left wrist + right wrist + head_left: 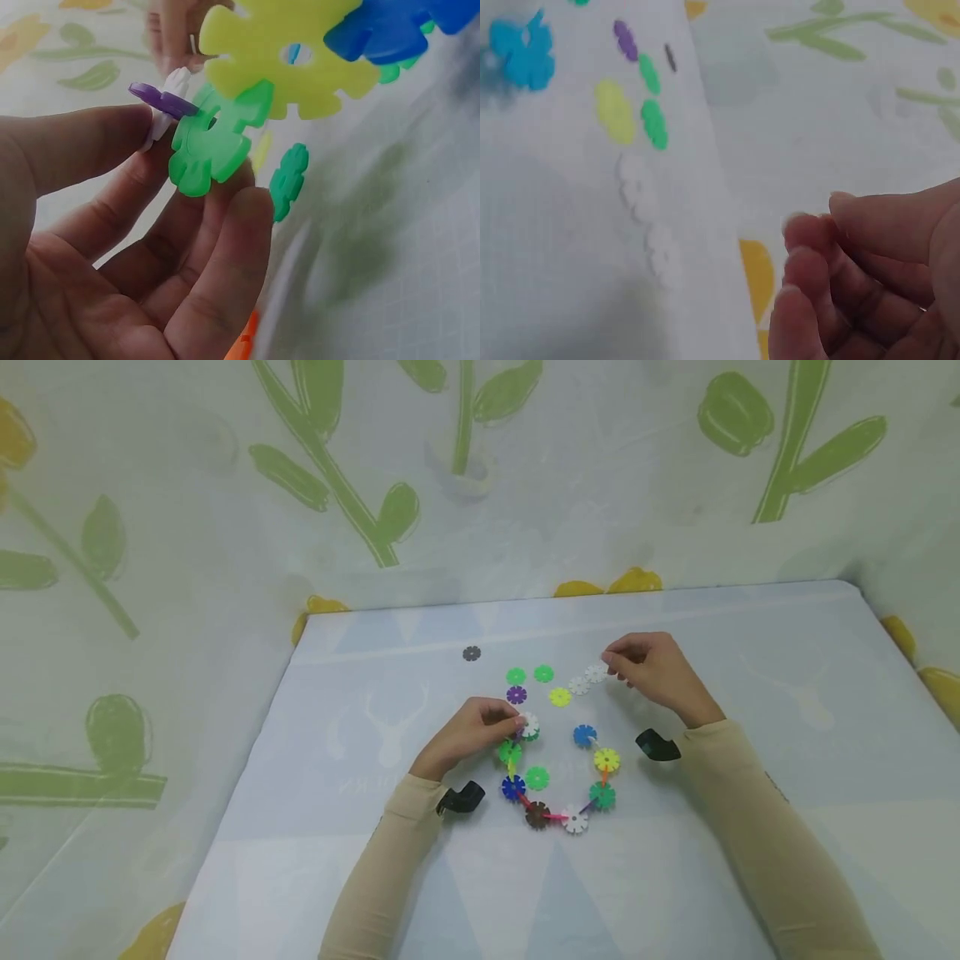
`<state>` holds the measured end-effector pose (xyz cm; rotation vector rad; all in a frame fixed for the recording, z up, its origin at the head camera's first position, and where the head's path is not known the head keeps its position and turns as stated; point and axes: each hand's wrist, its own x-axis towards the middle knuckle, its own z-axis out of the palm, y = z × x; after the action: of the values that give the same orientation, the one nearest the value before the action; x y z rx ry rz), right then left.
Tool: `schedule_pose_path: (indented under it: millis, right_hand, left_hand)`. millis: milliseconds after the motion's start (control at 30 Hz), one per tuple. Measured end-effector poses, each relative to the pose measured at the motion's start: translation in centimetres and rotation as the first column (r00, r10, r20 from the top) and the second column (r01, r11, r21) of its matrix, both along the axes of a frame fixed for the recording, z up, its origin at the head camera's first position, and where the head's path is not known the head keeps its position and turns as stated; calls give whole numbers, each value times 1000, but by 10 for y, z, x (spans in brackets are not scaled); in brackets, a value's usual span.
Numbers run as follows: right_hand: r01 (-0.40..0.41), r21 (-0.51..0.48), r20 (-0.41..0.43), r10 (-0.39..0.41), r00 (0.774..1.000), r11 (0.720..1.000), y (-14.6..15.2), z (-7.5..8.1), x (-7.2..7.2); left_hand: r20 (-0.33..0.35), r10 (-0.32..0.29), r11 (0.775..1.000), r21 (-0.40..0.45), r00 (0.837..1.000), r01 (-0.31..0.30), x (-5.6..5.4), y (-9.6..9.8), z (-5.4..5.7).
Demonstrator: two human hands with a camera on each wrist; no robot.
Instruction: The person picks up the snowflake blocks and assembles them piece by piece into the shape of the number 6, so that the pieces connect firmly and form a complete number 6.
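Note:
Flower-shaped plastic snowflake discs, slotted edge to edge, make a U-shaped chain on the table. My left hand (472, 731) pinches a white disc (530, 725) at the chain's left end. In the left wrist view a purple disc (161, 101) is slotted into that white one, beside a green disc (214, 146) near my fingertips. A blue disc (585, 736) forms the chain's other end. My right hand (654, 670) hovers beside two loose white discs, the nearer one (596, 673) by its fingertips. Its fingers are loosely bent, and nothing shows between thumb and fingertips.
Loose green discs (543, 673), a purple disc (517, 694) and a yellow disc (560, 697) lie beyond the chain. Farther back is a dark grey disc (472, 653). One green disc (537, 777) lies inside the U. A patterned curtain (525, 543) hangs behind the table.

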<state>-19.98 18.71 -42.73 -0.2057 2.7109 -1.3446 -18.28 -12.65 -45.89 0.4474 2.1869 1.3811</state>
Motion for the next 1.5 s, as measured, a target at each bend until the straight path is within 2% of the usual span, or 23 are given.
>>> schedule_pose_path:
  millis: [167,267,567,767,933,1133,1300,1367,1500]
  right_hand:
    - [30,66,38,-32,999,997,-1,-10,-7]
    - [8,100,55,-14,998,995,-6,-14,-10]
    - [-140,167,69,130,989,976,-26,-26,-16]
    - [-236,223,68,227,972,946,-41,-29,-20]
    - [-274,252,76,263,962,928,-48,-32,-22]
    - [-283,224,109,265,958,933,-48,-29,-21]
    - [-289,160,135,269,954,944,-44,-24,-18]
    - [-296,126,125,281,952,947,-42,-21,-16]
    - [-322,69,46,319,947,944,-39,-13,-9]
  left_hand:
    - [-2,4,1000,-16,1000,-4,0,-1,0]
    - [5,2,1000,-13,1000,-2,0,-2,1]
    - [41,-4,1000,5,999,4,-2,-2,1]
    - [53,-8,1000,14,999,7,-1,-1,2]
    - [76,-12,1000,24,997,11,0,-1,2]
    - [54,-24,1000,6,998,24,0,-1,3]
    - [56,-32,999,-6,998,32,-2,0,1]
    - [57,-34,999,-9,998,34,-2,0,0]
    - [58,-32,999,-14,998,33,-2,0,-1]
